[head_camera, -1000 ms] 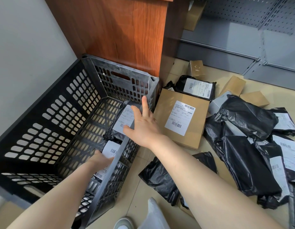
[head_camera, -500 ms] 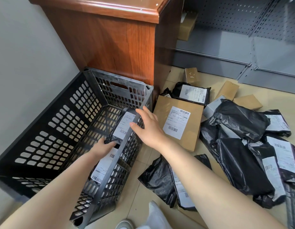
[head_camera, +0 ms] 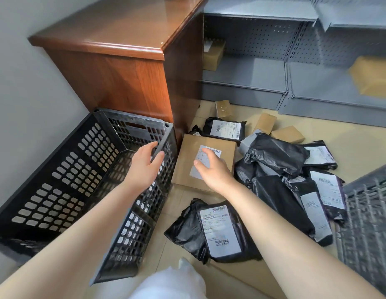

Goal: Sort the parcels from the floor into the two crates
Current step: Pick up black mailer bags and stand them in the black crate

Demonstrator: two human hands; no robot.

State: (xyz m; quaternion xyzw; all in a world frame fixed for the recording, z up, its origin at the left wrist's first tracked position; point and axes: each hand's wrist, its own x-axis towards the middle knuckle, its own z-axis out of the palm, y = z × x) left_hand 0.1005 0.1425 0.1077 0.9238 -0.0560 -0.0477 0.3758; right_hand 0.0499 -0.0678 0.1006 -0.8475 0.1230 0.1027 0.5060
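A black perforated crate stands on the floor at the left. My left hand hovers open over its right wall, holding nothing. My right hand is spread open just above a flat brown cardboard parcel with a white label, lying right of the crate. Black plastic mailer bags lie around: one near my feet, one behind the box, and a pile at the right. A second, grey crate shows at the right edge. My left arm hides the parcels inside the black crate.
A wooden cabinet stands behind the black crate, against a grey wall. Grey metal shelving at the back holds brown boxes. Small cardboard boxes lie on the tiled floor near the shelf base. My white shoe is at the bottom.
My left hand rose out of the black crate, leaving the labelled mailers inside. My right hand moved right from the crate rim to above the brown cardboard parcel. The camera tilted up.
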